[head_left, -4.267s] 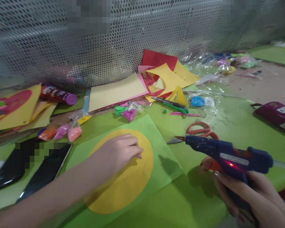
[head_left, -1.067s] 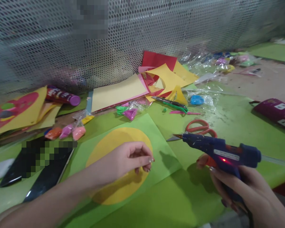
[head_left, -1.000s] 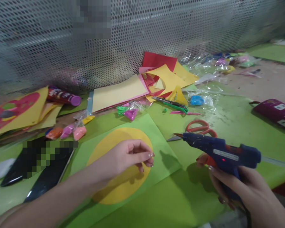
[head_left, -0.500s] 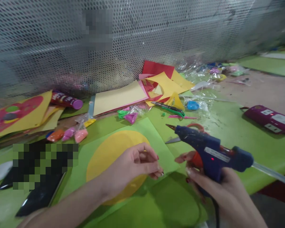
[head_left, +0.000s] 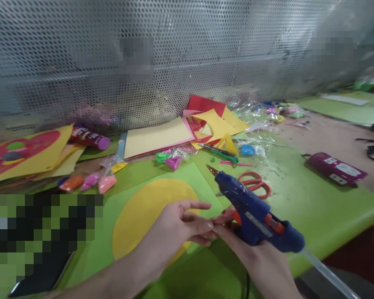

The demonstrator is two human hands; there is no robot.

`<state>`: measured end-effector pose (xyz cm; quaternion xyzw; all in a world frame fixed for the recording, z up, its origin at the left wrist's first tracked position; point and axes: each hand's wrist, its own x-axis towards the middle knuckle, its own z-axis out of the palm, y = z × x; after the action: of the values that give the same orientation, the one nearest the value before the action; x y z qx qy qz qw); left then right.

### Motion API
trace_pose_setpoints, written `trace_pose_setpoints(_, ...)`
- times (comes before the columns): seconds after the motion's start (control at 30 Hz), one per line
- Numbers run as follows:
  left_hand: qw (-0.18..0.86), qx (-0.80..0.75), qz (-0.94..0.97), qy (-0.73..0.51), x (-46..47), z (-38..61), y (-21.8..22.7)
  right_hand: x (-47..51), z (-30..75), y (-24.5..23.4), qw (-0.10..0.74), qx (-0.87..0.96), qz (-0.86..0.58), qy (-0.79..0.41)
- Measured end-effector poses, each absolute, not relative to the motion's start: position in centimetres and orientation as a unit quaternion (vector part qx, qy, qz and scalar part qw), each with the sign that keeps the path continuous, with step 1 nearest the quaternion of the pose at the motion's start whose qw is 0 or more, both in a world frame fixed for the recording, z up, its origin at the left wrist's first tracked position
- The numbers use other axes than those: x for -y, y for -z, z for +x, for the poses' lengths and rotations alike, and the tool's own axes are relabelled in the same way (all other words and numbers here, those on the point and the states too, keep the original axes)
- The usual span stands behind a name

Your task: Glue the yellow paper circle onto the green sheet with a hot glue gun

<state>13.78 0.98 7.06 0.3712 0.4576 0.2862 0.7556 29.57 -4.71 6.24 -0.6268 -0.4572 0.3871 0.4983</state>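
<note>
My right hand point(head_left: 255, 253) is wrapped around the handle of a blue glue gun point(head_left: 246, 203). The gun's nozzle points up and left, and a clear glue stick point(head_left: 327, 272) sticks out of its back. My left hand point(head_left: 187, 224) hovers over a yellow paper circle point(head_left: 143, 211), its index finger stretched out. Its thumb and other fingers are pinched together and meet the fingertips of my right hand; anything between them is too small to make out. Under the circle lies a light green sheet point(head_left: 198, 178). Behind the gun are red-handled scissors point(head_left: 255, 182).
A purple power strip point(head_left: 336, 168) lies at the right. Stacked paper point(head_left: 158, 135), yellow paper scraps point(head_left: 221, 124), a cutter knife point(head_left: 218, 150) and small clay bags point(head_left: 107, 182) line the back. A dark phone-like object point(head_left: 50, 265) is at the left. Perforated metal point(head_left: 174, 54) stands behind.
My right hand has moved left with the glue gun, so its fingertips now meet those of my left hand. My left index finger has straightened. The scissors show more fully, and the view has shifted slightly.
</note>
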Motion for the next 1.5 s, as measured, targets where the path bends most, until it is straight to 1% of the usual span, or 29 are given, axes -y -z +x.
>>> trace_pose_setpoints(0.17,0.760,-0.455,0.376,-0.273,-1.1,13.8,-7.3,4.3,29.8,-6.2,0.514,0.427,-0.626,-0.401)
trace_pose_setpoints(0.3,0.759,-0.443,0.389,-0.276,-1.2,13.7,-7.4,3.9,30.4,-5.4,0.527,0.410,-0.604,-0.435)
trace_pose_setpoints(0.4,0.731,-0.437,0.428,-0.302,-1.0,13.4,-7.3,3.6,30.6,-4.9,0.543,0.397,-0.575,-0.466)
trace_pose_setpoints(0.5,0.666,-0.439,0.501,-0.336,-0.8,13.1,-7.1,3.5,30.5,-5.0,0.552,0.384,-0.560,-0.483)
trace_pose_setpoints(0.63,0.543,-0.411,0.628,-0.376,-0.5,13.1,-6.7,3.6,30.3,-5.3,0.558,0.371,-0.552,-0.496)
trace_pose_setpoints(0.8,0.407,-0.355,0.752,-0.378,0.0,13.2,-6.6,3.8,29.9,-5.5,0.571,0.351,-0.550,-0.498)
trace_pose_setpoints(1.03,0.228,-0.326,0.844,-0.360,0.0,11.9,-7.2,3.9,28.9,-5.8,0.552,0.352,-0.561,-0.506)
trace_pose_setpoints(1.17,0.158,-0.310,0.867,-0.358,-0.1,11.5,-7.1,3.7,28.5,-5.9,0.552,0.360,-0.567,-0.494)
trace_pose_setpoints(1.23,0.154,-0.290,0.873,-0.360,0.0,11.3,-7.1,3.6,28.3,-5.9,0.549,0.368,-0.566,-0.493)
trace_pose_setpoints(1.3,0.188,-0.275,0.868,-0.369,0.3,11.1,-7.2,3.7,28.3,-5.9,0.545,0.376,-0.563,-0.494)
trace_pose_setpoints(1.37,0.248,-0.292,0.839,-0.387,0.6,10.7,-7.3,3.7,28.4,-5.9,0.542,0.382,-0.561,-0.496)
trace_pose_setpoints(1.5,0.387,-0.410,0.701,-0.437,1.3,9.1,-7.7,3.6,29.2,-5.7,0.535,0.382,-0.570,-0.493)
